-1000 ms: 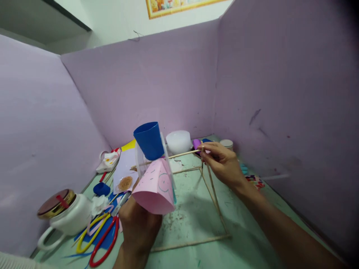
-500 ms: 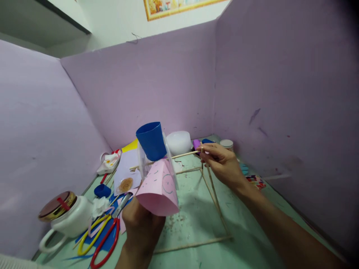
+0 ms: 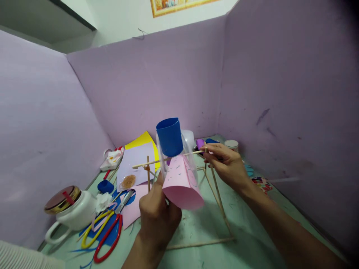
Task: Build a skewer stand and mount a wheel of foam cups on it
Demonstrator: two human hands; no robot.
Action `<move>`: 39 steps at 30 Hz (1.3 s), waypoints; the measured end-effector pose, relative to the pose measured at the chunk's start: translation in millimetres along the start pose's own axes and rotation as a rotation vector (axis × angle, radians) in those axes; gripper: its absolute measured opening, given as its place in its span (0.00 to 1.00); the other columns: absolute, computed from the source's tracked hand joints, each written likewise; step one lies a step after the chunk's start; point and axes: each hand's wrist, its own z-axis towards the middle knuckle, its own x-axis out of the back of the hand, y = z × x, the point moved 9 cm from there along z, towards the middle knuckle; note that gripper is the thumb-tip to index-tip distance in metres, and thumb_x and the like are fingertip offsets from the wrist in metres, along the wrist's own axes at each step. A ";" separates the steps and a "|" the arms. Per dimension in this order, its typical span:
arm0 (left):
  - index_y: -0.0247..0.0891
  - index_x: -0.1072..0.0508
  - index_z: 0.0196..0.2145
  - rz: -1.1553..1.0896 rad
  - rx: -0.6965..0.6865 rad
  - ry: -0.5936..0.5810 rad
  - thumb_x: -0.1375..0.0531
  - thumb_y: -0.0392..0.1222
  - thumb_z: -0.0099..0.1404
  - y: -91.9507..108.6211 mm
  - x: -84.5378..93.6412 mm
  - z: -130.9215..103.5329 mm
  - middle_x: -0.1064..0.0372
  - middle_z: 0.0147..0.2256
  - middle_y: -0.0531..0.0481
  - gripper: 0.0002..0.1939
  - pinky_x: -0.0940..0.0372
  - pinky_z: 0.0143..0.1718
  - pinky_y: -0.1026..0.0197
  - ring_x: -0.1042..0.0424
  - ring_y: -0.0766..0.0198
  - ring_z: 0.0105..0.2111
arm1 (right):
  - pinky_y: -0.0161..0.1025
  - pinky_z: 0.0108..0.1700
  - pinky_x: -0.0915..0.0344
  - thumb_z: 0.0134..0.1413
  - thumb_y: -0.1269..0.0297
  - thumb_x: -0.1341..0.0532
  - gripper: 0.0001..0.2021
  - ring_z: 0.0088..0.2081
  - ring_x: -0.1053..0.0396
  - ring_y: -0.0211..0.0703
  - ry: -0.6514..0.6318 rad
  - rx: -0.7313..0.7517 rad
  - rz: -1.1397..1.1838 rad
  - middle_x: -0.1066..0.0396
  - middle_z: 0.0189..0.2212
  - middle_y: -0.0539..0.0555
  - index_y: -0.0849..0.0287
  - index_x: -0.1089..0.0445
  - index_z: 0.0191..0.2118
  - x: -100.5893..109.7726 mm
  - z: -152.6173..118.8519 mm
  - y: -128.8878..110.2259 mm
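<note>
My left hand (image 3: 158, 211) is closed at a pink paper cone (image 3: 182, 183) with drawn marks, its fingertips hidden behind the paper. Joined above the cone is a blue paper cup (image 3: 169, 137), with clear plastic rings (image 3: 193, 158) around the pair. A thin wooden stick (image 3: 154, 163) runs crosswise through them. My right hand (image 3: 226, 160) pinches the stick's right end at the top of a wooden stick frame (image 3: 217, 186). The frame's left upright (image 3: 149, 179) stands beside the stick's left part.
Scissors (image 3: 120, 216) with red and yellow handles lie on paper scraps at left, near a white mug (image 3: 77, 213) with a lid. Rubber bands (image 3: 129, 182) rest on lilac paper (image 3: 137, 158). Behind stand a white bowl (image 3: 188, 138) and a jar (image 3: 231, 145). Purple panels enclose the table.
My left hand and the cone-and-cup piece have moved right along the stick. The frame's left upright now shows. My right hand keeps its pinch; the view has shifted slightly.
</note>
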 end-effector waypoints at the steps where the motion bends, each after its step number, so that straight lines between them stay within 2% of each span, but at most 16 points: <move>1: 0.37 0.28 0.28 -0.005 0.004 -0.011 0.44 0.31 0.55 1.3 -2.4 1.6 0.26 0.26 0.45 0.06 0.36 0.21 0.66 0.28 0.63 0.22 | 0.36 0.27 0.30 0.52 0.65 0.39 0.08 0.31 0.30 0.39 0.000 0.003 -0.003 0.28 0.37 0.54 0.55 0.24 0.37 -0.1 -0.1 -0.4; 5: 0.38 0.33 0.20 -0.009 0.017 -0.024 0.44 0.30 0.55 5.3 -4.7 1.9 0.28 0.24 0.47 0.09 0.37 0.20 0.67 0.32 0.67 0.19 | 0.37 0.28 0.29 0.52 0.65 0.39 0.08 0.33 0.29 0.41 -0.001 0.013 -0.017 0.28 0.38 0.55 0.54 0.24 0.37 -1.0 -0.4 -1.3; 8: 0.37 0.30 0.24 -0.039 0.078 -0.063 0.43 0.35 0.57 -2.3 -1.2 -5.9 0.31 0.21 0.50 0.05 0.39 0.18 0.67 0.36 0.69 0.17 | 0.37 0.28 0.29 0.52 0.65 0.39 0.08 0.33 0.29 0.41 0.004 0.015 -0.014 0.28 0.38 0.55 0.55 0.24 0.37 -1.1 -0.6 -1.2; 9: 0.36 0.28 0.27 -0.030 0.131 -0.033 0.43 0.37 0.58 -10.4 4.9 -8.7 0.31 0.21 0.51 0.05 0.39 0.19 0.67 0.35 0.69 0.17 | 0.37 0.28 0.29 0.52 0.65 0.39 0.08 0.33 0.29 0.41 0.002 0.019 -0.019 0.28 0.38 0.55 0.55 0.24 0.37 -1.3 -0.7 -1.4; 11: 0.35 0.26 0.33 0.021 0.276 0.100 0.42 0.39 0.59 -34.1 24.1 -13.9 0.29 0.24 0.51 0.07 0.38 0.22 0.66 0.34 0.69 0.19 | 0.38 0.28 0.29 0.53 0.66 0.40 0.08 0.32 0.29 0.40 -0.007 0.026 -0.038 0.28 0.38 0.55 0.55 0.25 0.38 -2.3 -1.1 -1.8; 13: 0.35 0.26 0.35 0.057 0.422 0.204 0.39 0.39 0.56 -60.4 38.7 -16.4 0.28 0.27 0.51 0.08 0.35 0.26 0.65 0.32 0.68 0.22 | 0.38 0.28 0.30 0.53 0.66 0.40 0.08 0.32 0.29 0.40 -0.015 0.032 -0.062 0.28 0.37 0.54 0.55 0.25 0.38 -3.4 -1.9 -2.3; 16: 0.36 0.27 0.35 -0.030 0.602 0.138 0.36 0.42 0.53 -94.9 31.4 -12.3 0.30 0.27 0.53 0.11 0.35 0.28 0.66 0.31 0.67 0.25 | 0.38 0.28 0.31 0.53 0.66 0.40 0.08 0.32 0.29 0.41 -0.021 0.028 -0.106 0.27 0.36 0.54 0.54 0.24 0.38 -4.6 -3.1 -2.4; 18: 0.36 0.27 0.31 -0.052 0.667 0.114 0.36 0.44 0.53 -106.4 25.3 -9.5 0.30 0.25 0.54 0.10 0.35 0.26 0.67 0.31 0.68 0.24 | 0.38 0.28 0.31 0.53 0.66 0.40 0.08 0.32 0.29 0.41 -0.024 0.026 -0.126 0.27 0.37 0.54 0.53 0.24 0.38 -5.3 -3.6 -2.3; 22: 0.35 0.27 0.23 0.009 0.683 0.118 0.37 0.45 0.53 -109.4 19.1 -10.5 0.32 0.20 0.54 0.10 0.38 0.22 0.67 0.33 0.68 0.20 | 0.38 0.27 0.32 0.53 0.66 0.40 0.09 0.31 0.30 0.41 -0.021 0.027 -0.128 0.28 0.37 0.54 0.52 0.24 0.39 -4.2 -4.3 -1.8; 24: 0.35 0.25 0.25 -0.039 0.687 0.104 0.37 0.45 0.54 -110.6 13.3 -15.1 0.30 0.21 0.53 0.10 0.37 0.22 0.67 0.32 0.68 0.20 | 0.38 0.26 0.33 0.53 0.66 0.40 0.09 0.31 0.30 0.40 -0.016 0.021 -0.130 0.28 0.37 0.54 0.53 0.24 0.39 -2.7 -4.5 -1.2; 28: 0.34 0.23 0.34 -0.143 0.610 0.044 0.37 0.42 0.52 -108.6 2.0 -18.7 0.24 0.29 0.49 0.12 0.35 0.23 0.66 0.31 0.68 0.21 | 0.36 0.26 0.33 0.52 0.66 0.38 0.08 0.30 0.30 0.39 -0.003 0.023 -0.142 0.28 0.37 0.54 0.54 0.24 0.38 0.0 -4.0 -2.4; 32: 0.35 0.23 0.38 -0.197 0.612 -0.042 0.39 0.38 0.53 -108.2 -8.0 -17.7 0.29 0.19 0.55 0.13 0.37 0.19 0.67 0.33 0.68 0.17 | 0.37 0.29 0.33 0.51 0.68 0.38 0.07 0.30 0.31 0.38 0.005 0.048 -0.138 0.27 0.35 0.53 0.57 0.24 0.37 0.9 -2.6 -5.3; 35: 0.33 0.22 0.34 -0.283 0.637 0.003 0.38 0.38 0.54 -107.5 -8.8 -12.5 0.30 0.17 0.56 0.10 0.37 0.18 0.68 0.32 0.69 0.17 | 0.37 0.31 0.33 0.50 0.68 0.37 0.07 0.31 0.30 0.38 -0.012 0.055 -0.147 0.26 0.34 0.54 0.58 0.24 0.37 -0.4 -1.4 -6.9; 39: 0.33 0.23 0.26 -0.406 0.674 0.079 0.38 0.38 0.55 -108.5 -12.0 -8.5 0.34 0.14 0.58 0.06 0.42 0.14 0.70 0.38 0.73 0.13 | 0.36 0.32 0.34 0.49 0.69 0.36 0.07 0.32 0.30 0.38 -0.020 0.054 -0.188 0.25 0.34 0.52 0.56 0.23 0.36 -0.3 0.0 -9.0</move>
